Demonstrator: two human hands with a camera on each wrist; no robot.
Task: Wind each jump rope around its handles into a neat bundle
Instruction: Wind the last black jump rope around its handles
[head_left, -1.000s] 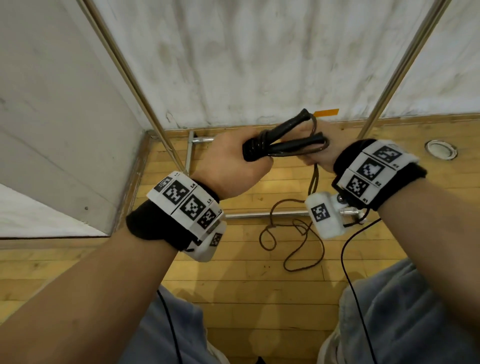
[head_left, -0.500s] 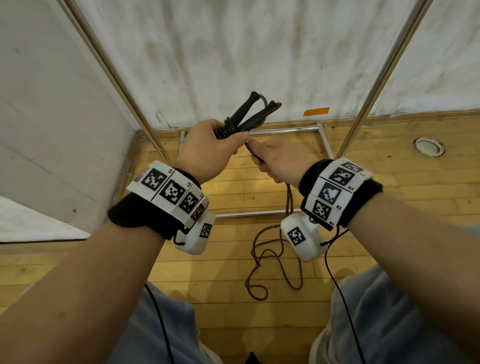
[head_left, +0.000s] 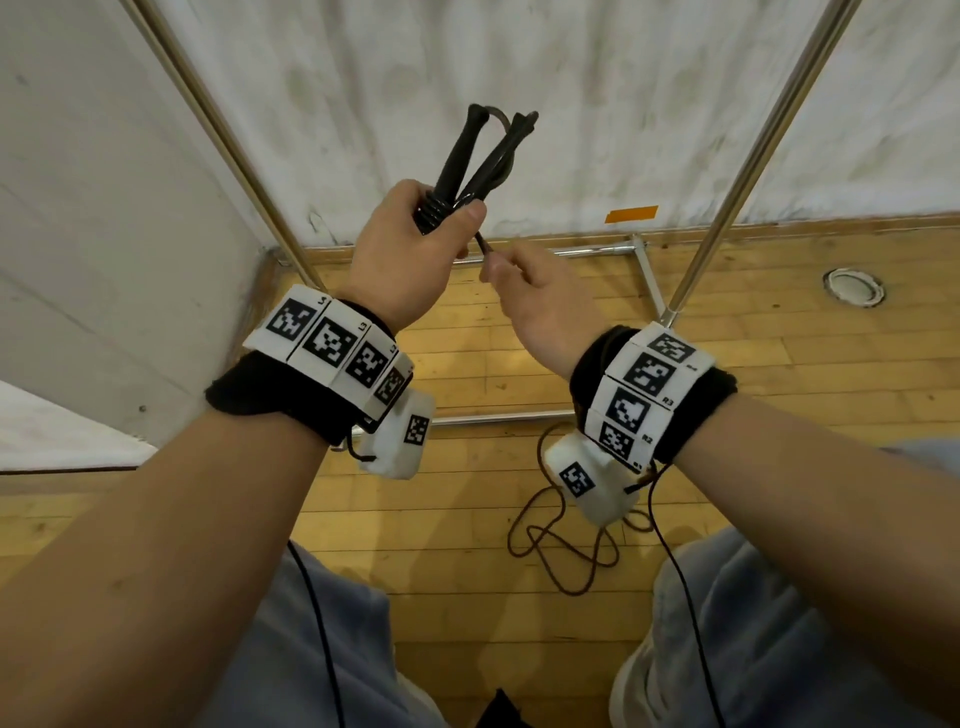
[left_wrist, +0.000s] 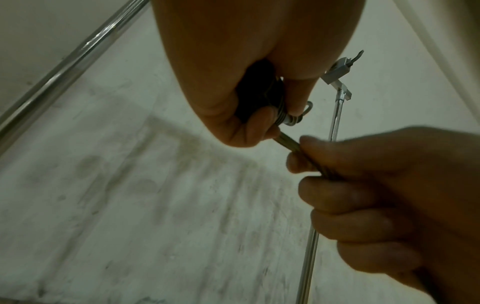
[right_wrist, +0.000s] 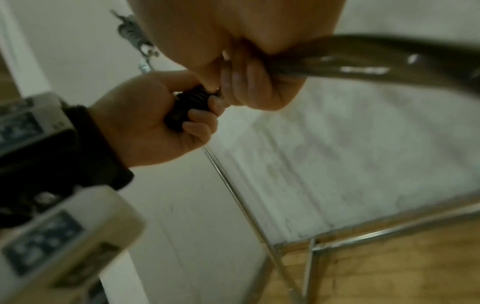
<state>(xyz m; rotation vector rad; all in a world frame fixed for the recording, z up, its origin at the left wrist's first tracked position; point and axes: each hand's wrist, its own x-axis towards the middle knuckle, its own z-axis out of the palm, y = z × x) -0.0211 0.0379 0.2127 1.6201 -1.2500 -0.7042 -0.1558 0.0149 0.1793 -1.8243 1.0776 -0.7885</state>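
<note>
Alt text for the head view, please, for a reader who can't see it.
A person's left hand grips two black jump-rope handles with a few rope turns wound at their base, while the right hand pinches the rope just below. Loose rope lies coiled on the wooden floor between the knees.
</note>
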